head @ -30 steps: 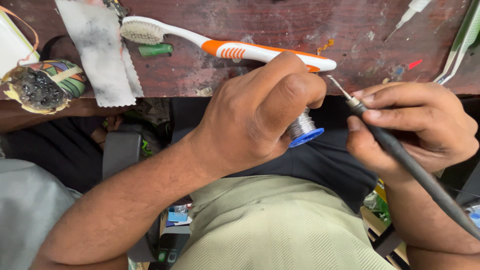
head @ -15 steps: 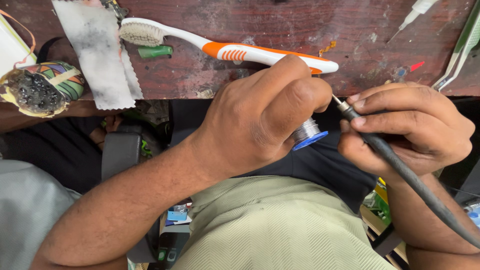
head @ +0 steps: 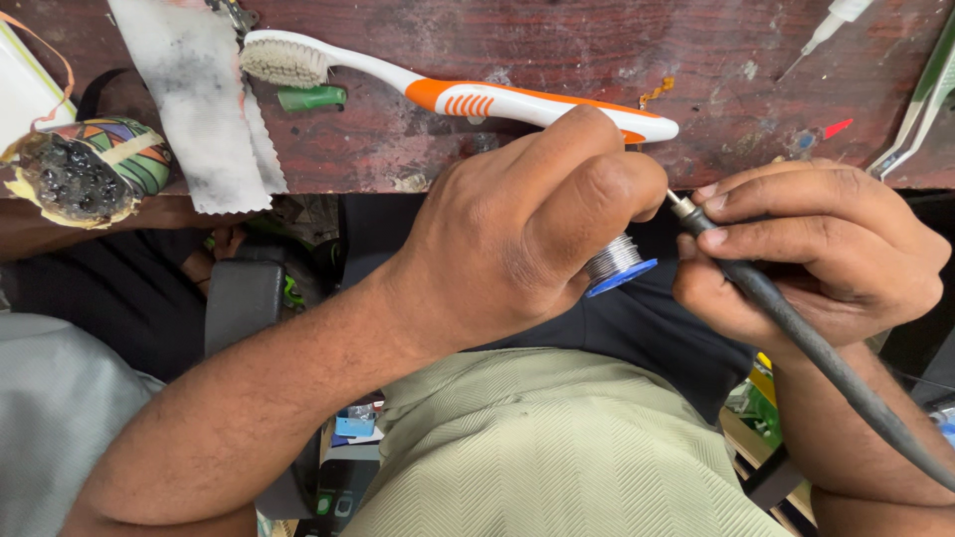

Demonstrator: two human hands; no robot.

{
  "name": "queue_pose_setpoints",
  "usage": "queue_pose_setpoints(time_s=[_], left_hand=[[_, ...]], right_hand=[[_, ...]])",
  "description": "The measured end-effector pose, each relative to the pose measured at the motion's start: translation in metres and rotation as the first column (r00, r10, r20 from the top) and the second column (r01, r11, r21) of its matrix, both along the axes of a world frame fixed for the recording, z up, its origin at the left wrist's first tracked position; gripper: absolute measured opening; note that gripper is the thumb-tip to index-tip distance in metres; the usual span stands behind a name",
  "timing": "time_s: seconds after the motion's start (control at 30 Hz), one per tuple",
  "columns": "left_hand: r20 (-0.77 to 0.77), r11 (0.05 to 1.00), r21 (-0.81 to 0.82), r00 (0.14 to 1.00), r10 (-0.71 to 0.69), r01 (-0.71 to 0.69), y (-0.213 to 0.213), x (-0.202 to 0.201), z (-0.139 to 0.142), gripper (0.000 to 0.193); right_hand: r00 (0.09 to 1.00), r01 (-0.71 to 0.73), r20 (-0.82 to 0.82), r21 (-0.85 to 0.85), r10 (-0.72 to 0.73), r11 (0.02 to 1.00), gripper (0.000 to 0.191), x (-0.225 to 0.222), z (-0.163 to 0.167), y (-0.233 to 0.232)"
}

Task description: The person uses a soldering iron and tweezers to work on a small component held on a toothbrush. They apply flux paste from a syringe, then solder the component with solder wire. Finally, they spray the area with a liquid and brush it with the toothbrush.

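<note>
Head view: my two hands meet just below the worktop's (head: 557, 149) near edge, solder against iron.

My left hand (head: 527, 239) is clenched around a solder spool (head: 619, 267) with a blue rim, and its knuckles hide most of the spool. My right hand (head: 816, 254) pinches the soldering iron (head: 756, 288); its long axis slants, tip up-left toward my left hand, black cord trailing down-right. On the worktop along that edge lie an orange-and-white toothbrush (head: 477, 97), a stained cloth strip (head: 199, 99) and tweezers (head: 920, 109) at the right.

Left hand (head: 517, 234) fisted, knuckles up, forearm slanting in from lower left. Right hand (head: 816, 249) pinched shut, fingertips (head: 711, 214) nearly meeting left knuckles.
</note>
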State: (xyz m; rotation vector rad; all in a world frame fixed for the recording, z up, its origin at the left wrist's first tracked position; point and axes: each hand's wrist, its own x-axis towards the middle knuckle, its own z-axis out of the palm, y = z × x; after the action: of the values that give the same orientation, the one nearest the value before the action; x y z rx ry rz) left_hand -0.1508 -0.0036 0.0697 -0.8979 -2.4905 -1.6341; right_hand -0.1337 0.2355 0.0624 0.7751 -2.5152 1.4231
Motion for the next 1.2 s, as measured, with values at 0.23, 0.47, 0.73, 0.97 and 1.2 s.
queue_pose_setpoints(time_s=[0.23, 0.47, 0.73, 0.97, 1.2], left_hand=[[-0.003, 1.0, 0.003, 1.0, -0.001, 0.001, -0.0005, 0.0004, 0.001, 0.03], [0.001, 1.0, -0.001, 1.0, -0.005, 0.005, -0.0011, 0.0004, 0.0013, 0.03], [-0.002, 1.0, -0.006, 1.0, -0.008, 0.008, -0.002, 0.0006, 0.0011, 0.031], [-0.008, 0.999, -0.04, 1.0, -0.006, 0.006, -0.0017, 0.0014, 0.0001, 0.03], [-0.015, 0.999, -0.035, 1.0, 0.001, -0.001, -0.0011, 0.0026, -0.0018, 0.032]], right_hand=[[0.997, -0.008, 0.074, -0.051, 0.012, 0.999, 0.023, 0.0011, 0.0009, 0.0043], [0.999, -0.017, 0.043, -0.056, 0.02, 0.998, 0.023, 0.0018, -0.0047, 0.0073], [0.997, -0.025, 0.074, -0.077, 0.03, 0.997, 0.021, 0.0022, -0.0045, 0.0066], [0.998, -0.036, 0.052, -0.067, 0.039, 0.997, 0.021, 0.0007, -0.0067, 0.0062], [0.998, -0.061, 0.033, -0.046, 0.062, 0.997, 0.022, -0.0012, -0.0066, 0.0072]])
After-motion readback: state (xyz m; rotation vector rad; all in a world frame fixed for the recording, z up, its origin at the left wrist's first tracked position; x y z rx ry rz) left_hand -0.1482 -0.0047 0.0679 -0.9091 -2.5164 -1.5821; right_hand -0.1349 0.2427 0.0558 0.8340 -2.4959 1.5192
